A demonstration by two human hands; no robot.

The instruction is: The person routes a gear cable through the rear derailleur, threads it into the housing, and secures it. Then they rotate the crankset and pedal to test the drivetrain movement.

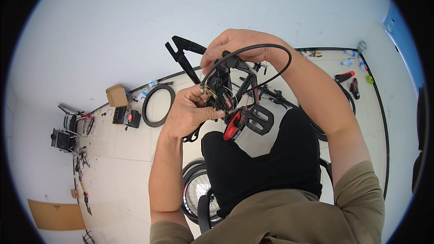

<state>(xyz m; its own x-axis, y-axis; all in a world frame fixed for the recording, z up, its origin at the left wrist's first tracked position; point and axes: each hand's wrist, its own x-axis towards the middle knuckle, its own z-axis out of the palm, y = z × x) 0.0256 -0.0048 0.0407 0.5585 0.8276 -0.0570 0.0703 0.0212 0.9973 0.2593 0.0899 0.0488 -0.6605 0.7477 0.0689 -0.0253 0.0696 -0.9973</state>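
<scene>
- Loose black tyre (pixel 158 105) flat on pale tiled floor (pixel 122 153), near white wall (pixel 135 27).
- Cardboard box (pixel 117 96) just left of it, beside a black case (pixel 126 117).
- Spoked wheel (pixel 197 191) lower down.
- Flat cardboard sheet (pixel 55 214) at far lower left.

Pale tiled floor (pixel 117 153) with tyre (pixel 158 106), cardboard box (pixel 117 96), scattered tools (pixel 82 178)
</scene>
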